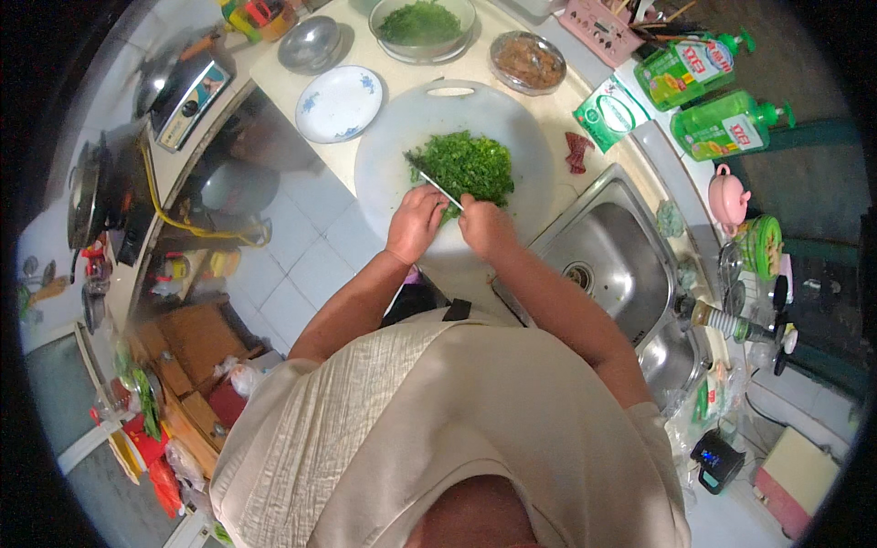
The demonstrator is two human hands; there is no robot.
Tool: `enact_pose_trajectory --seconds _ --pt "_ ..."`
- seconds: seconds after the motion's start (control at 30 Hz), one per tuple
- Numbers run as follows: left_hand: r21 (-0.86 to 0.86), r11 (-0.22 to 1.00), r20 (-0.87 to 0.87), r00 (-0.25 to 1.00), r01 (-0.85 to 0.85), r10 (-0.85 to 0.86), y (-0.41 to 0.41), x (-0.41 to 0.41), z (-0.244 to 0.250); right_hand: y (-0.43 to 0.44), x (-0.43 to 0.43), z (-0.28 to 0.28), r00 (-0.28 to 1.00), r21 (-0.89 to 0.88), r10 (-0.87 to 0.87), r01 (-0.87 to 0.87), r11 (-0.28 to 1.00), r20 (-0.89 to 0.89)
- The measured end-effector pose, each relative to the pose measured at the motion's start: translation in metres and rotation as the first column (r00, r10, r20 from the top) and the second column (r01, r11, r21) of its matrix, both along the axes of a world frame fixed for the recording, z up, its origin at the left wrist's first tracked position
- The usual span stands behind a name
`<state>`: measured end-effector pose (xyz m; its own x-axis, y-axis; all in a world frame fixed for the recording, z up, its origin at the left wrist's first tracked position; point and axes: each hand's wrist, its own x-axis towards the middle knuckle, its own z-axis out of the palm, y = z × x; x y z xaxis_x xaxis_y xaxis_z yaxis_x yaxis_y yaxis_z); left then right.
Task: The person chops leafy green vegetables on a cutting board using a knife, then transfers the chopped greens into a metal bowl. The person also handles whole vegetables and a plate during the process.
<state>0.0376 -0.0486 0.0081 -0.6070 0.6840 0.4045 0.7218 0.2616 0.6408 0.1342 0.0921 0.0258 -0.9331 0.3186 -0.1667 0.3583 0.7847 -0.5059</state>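
A round white plastic cutting board (531, 140) lies on the counter with a heap of finely chopped leafy greens (473, 164) at its middle. My right hand (488, 229) grips a kitchen knife (442, 190), whose blade slants up and left along the near side of the heap. Just left of the blade, my left hand (415, 220) rests on the board with its fingers curled on some greens (449, 214). The handle is mostly hidden inside my right fist, and the tips of my left fingers are partly out of sight.
Beyond the board stand a white plate (339, 104), a metal bowl (310, 44), a bowl of chopped greens (421, 51) and a covered dish of brown food (527, 61). A steel sink (616, 240) is to the right, near green pump bottles (719, 127). A gas stove (188, 106) stands left.
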Motion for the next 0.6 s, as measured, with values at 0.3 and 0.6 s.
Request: enact_pose_trajectory --seconds 0.3,0.6 --pt "-0.027 1.000 -0.050 0.999 -0.011 0.010 -0.003 0.001 -0.002 0.011 0.039 0.052 0.989 -0.070 0.053 -0.044 0.997 0.137" --pt "-0.062 0.997 0.004 0.999 0.054 -0.054 -0.006 0.002 0.002 0.001 0.001 0.002 0.995 -0.109 -0.040 0.031 0.994 -0.086"
